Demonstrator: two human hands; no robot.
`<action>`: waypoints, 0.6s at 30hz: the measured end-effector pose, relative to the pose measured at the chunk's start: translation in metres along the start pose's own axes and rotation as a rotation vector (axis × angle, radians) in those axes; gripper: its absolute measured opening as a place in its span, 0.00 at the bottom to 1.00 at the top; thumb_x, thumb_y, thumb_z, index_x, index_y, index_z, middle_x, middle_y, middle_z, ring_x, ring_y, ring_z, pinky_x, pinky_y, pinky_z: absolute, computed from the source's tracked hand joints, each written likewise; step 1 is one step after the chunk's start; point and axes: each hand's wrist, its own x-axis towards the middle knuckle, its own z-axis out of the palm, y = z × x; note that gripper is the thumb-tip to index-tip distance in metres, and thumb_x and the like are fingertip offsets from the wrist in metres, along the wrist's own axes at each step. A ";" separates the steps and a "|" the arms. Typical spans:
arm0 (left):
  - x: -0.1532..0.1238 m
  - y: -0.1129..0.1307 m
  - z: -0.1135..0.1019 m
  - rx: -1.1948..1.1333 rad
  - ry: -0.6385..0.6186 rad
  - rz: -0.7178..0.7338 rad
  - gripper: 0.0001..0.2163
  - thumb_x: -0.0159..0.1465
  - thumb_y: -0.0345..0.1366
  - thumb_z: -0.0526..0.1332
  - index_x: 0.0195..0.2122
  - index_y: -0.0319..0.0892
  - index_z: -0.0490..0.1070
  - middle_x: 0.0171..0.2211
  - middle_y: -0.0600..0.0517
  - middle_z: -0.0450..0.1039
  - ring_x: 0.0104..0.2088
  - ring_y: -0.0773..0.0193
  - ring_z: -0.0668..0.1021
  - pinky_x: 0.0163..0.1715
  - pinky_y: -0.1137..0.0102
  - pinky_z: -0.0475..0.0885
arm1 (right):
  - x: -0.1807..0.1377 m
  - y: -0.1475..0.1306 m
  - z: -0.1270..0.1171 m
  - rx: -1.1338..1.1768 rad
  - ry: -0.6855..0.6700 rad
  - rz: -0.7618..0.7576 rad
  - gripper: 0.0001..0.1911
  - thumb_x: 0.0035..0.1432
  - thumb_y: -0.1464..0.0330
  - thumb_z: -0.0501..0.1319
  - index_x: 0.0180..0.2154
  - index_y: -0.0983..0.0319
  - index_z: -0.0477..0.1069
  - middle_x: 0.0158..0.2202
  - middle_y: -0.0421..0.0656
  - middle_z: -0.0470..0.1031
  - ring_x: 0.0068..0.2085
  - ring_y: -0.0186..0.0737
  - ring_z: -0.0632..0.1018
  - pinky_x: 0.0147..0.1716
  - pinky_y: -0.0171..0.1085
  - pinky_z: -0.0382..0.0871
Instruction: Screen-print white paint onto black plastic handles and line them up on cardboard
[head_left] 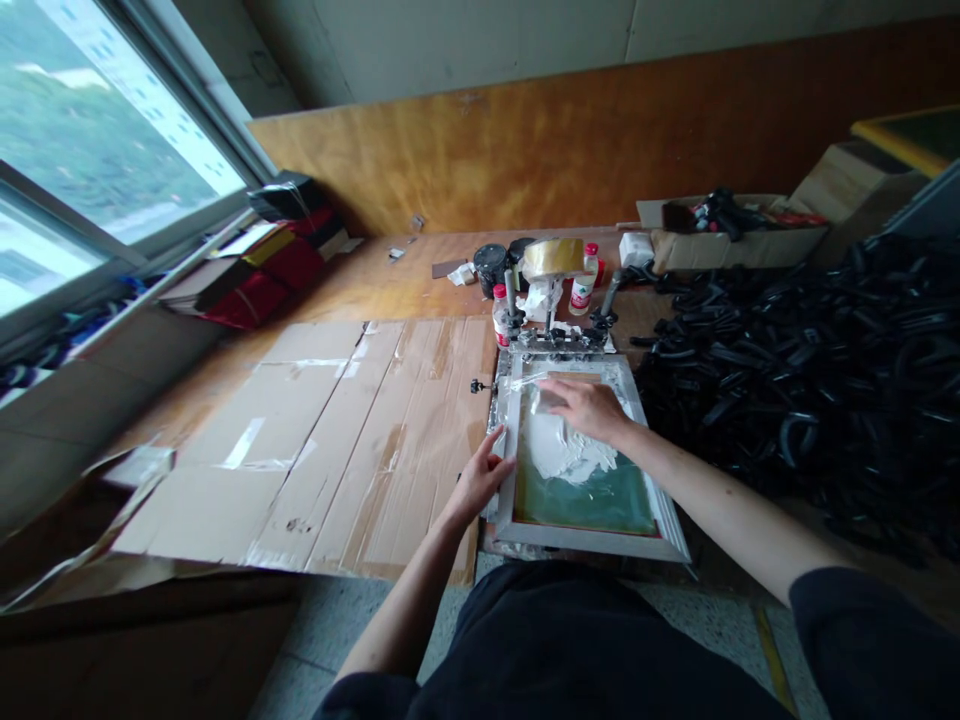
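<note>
A silk-screen frame point(600, 538) lies flat in front of me, its metal edges around a green mesh point(555, 505). Thick white ink point(577, 455) is smeared over the middle of the mesh. My right hand point(589, 408) is over the upper part of the screen, fingers closed on a small pale scraper point(546, 400) coated in white. At the frame's left edge is my left hand point(480, 478), thumb and forefinger apart, with nothing visible in it. Behind the frame, a metal hinge clamp point(559, 342) joins it to the bench.
Flattened cardboard point(330, 450) covers the bench on the left. A tape roll point(553, 258), a black tub point(491, 268) and a red-capped bottle point(583, 283) stand behind the clamp. Black plastic parts point(780, 370) are heaped to the right, below an open carton point(739, 248).
</note>
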 end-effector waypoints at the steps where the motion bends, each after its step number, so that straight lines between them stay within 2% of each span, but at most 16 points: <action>1: -0.003 0.011 -0.002 -0.046 0.003 0.010 0.36 0.60 0.51 0.61 0.67 0.43 0.54 0.20 0.62 0.59 0.19 0.73 0.62 0.21 0.77 0.57 | 0.014 0.009 -0.010 0.008 0.031 0.064 0.26 0.57 0.64 0.65 0.57 0.52 0.67 0.45 0.42 0.78 0.39 0.41 0.77 0.36 0.36 0.68; 3: -0.008 0.038 -0.004 -0.133 0.033 0.038 0.30 0.62 0.56 0.58 0.60 0.42 0.65 0.20 0.60 0.61 0.19 0.73 0.63 0.20 0.76 0.57 | 0.030 0.040 -0.032 0.085 0.104 0.191 0.27 0.58 0.61 0.64 0.59 0.53 0.66 0.43 0.43 0.78 0.36 0.39 0.76 0.34 0.36 0.68; 5: -0.007 0.068 -0.005 -0.221 0.068 0.097 0.28 0.63 0.59 0.53 0.50 0.40 0.72 0.23 0.55 0.68 0.21 0.71 0.67 0.20 0.76 0.61 | 0.028 0.081 -0.053 0.231 0.228 0.364 0.22 0.62 0.59 0.59 0.56 0.57 0.69 0.38 0.44 0.78 0.30 0.35 0.74 0.32 0.35 0.67; 7: 0.001 0.099 -0.004 -0.298 0.103 0.227 0.27 0.64 0.59 0.51 0.45 0.41 0.73 0.31 0.51 0.74 0.27 0.68 0.74 0.24 0.74 0.67 | 0.011 0.118 -0.064 0.326 0.359 0.583 0.20 0.65 0.60 0.52 0.53 0.62 0.70 0.37 0.45 0.77 0.26 0.33 0.71 0.28 0.35 0.66; 9: 0.015 0.127 -0.002 -0.335 0.122 0.364 0.24 0.65 0.57 0.52 0.45 0.41 0.73 0.37 0.49 0.76 0.34 0.65 0.77 0.30 0.72 0.71 | -0.015 0.134 -0.057 0.323 0.407 0.727 0.20 0.65 0.60 0.50 0.46 0.66 0.72 0.34 0.48 0.77 0.25 0.33 0.70 0.27 0.35 0.65; 11: 0.029 0.146 0.000 -0.341 0.135 0.419 0.24 0.65 0.56 0.51 0.42 0.40 0.73 0.37 0.47 0.76 0.37 0.64 0.78 0.33 0.71 0.74 | -0.041 0.124 -0.030 0.280 0.299 0.723 0.19 0.63 0.58 0.53 0.38 0.66 0.73 0.31 0.47 0.76 0.27 0.36 0.72 0.30 0.37 0.66; 13: 0.038 0.150 0.003 -0.353 0.183 0.404 0.24 0.66 0.56 0.49 0.41 0.39 0.72 0.35 0.47 0.77 0.36 0.64 0.78 0.33 0.71 0.74 | -0.061 0.093 0.007 0.209 0.061 0.573 0.18 0.61 0.55 0.57 0.35 0.63 0.73 0.33 0.46 0.76 0.34 0.40 0.74 0.35 0.38 0.67; 14: 0.039 0.145 0.007 -0.366 0.231 0.393 0.24 0.66 0.56 0.49 0.42 0.39 0.71 0.34 0.47 0.77 0.35 0.65 0.78 0.32 0.72 0.74 | -0.067 0.074 0.025 0.139 -0.030 0.448 0.17 0.59 0.55 0.59 0.34 0.63 0.73 0.37 0.47 0.76 0.39 0.43 0.75 0.39 0.38 0.67; 16: 0.032 0.124 0.018 -0.382 0.271 0.312 0.25 0.65 0.57 0.51 0.45 0.39 0.69 0.34 0.47 0.77 0.33 0.65 0.78 0.30 0.72 0.74 | -0.074 0.039 0.052 -0.031 -0.145 0.336 0.14 0.59 0.57 0.61 0.35 0.63 0.72 0.43 0.50 0.75 0.47 0.47 0.73 0.44 0.41 0.66; 18: 0.016 0.092 0.036 -0.353 0.143 0.091 0.27 0.62 0.59 0.54 0.48 0.38 0.68 0.35 0.45 0.77 0.31 0.63 0.78 0.27 0.72 0.73 | -0.074 0.009 0.064 -0.147 -0.202 0.362 0.11 0.62 0.61 0.60 0.36 0.64 0.70 0.42 0.52 0.75 0.47 0.48 0.73 0.44 0.41 0.65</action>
